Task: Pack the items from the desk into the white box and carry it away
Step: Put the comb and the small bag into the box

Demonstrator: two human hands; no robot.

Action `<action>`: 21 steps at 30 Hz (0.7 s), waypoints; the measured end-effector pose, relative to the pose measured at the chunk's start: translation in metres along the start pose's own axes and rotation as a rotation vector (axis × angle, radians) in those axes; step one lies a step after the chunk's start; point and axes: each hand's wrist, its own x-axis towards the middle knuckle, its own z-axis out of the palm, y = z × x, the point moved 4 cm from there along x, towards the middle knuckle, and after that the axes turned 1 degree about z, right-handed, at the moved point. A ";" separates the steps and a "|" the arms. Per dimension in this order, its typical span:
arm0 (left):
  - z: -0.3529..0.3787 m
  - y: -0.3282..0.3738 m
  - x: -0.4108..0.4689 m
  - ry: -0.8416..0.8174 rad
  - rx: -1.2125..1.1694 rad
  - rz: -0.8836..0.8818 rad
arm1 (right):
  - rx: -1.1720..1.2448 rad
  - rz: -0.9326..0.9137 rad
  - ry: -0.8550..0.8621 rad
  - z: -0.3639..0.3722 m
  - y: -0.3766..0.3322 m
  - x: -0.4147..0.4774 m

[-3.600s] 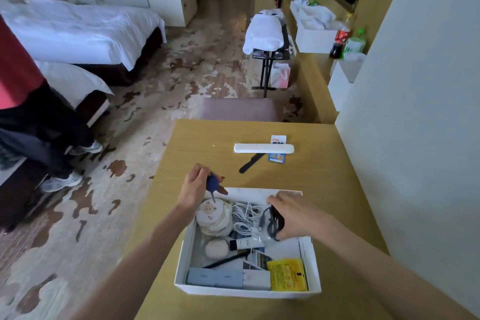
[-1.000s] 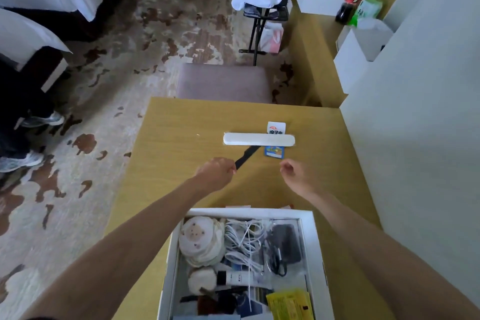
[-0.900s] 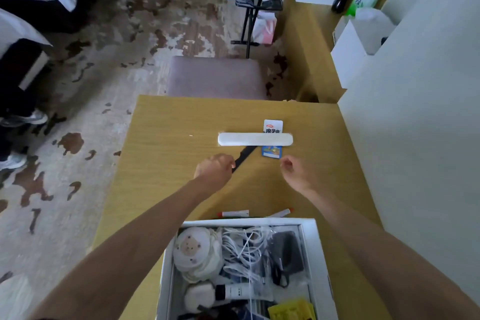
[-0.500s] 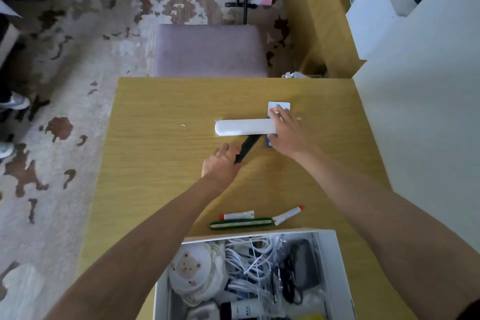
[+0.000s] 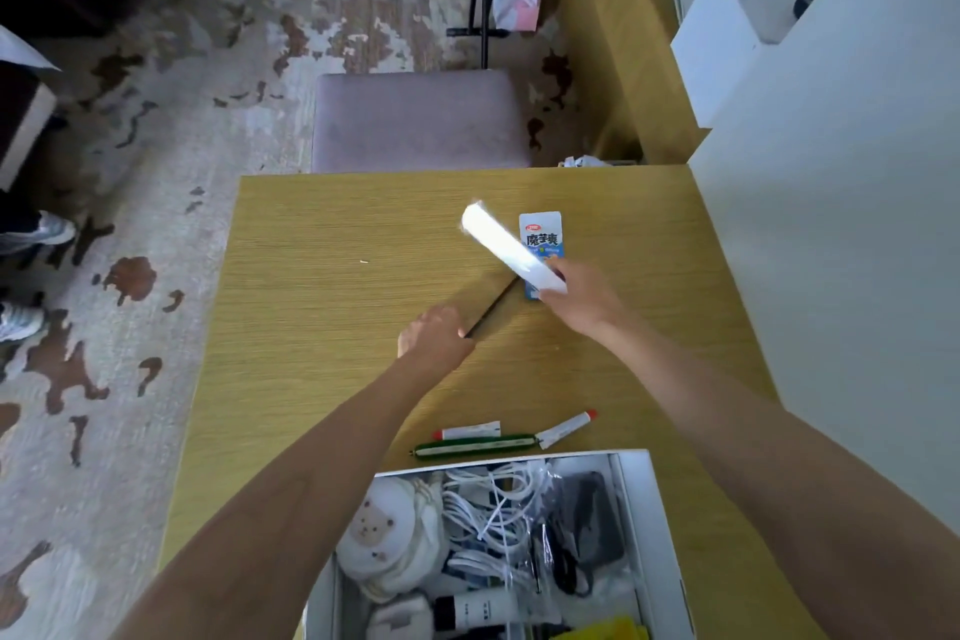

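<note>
Meanwhile, at the yellow wood-grain worktop [image 5: 311, 301], the crammed white cardboard box [image 5: 660, 535] sits nearside of both hands: the right hand [image 5: 582, 299] grips a long white rounded bar [image 5: 506, 244] slanting far-left, and the left hand [image 5: 431, 335] pinches a slim black strip [image 5: 493, 307] aimed at that bar.

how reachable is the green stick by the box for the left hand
Probably yes: the green stick lies uncovered on the desk, closer in than the left hand. That hand seems to grip the black strip, though.
</note>
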 end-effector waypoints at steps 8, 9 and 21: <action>-0.012 -0.019 -0.035 -0.018 -0.288 0.044 | 0.493 0.031 -0.099 -0.033 -0.005 -0.081; -0.018 -0.019 -0.042 -0.006 -0.354 0.048 | 0.531 0.019 -0.118 -0.037 -0.008 -0.094; -0.070 -0.014 -0.190 0.177 -0.898 0.148 | 0.572 -0.276 -0.289 -0.054 -0.059 -0.225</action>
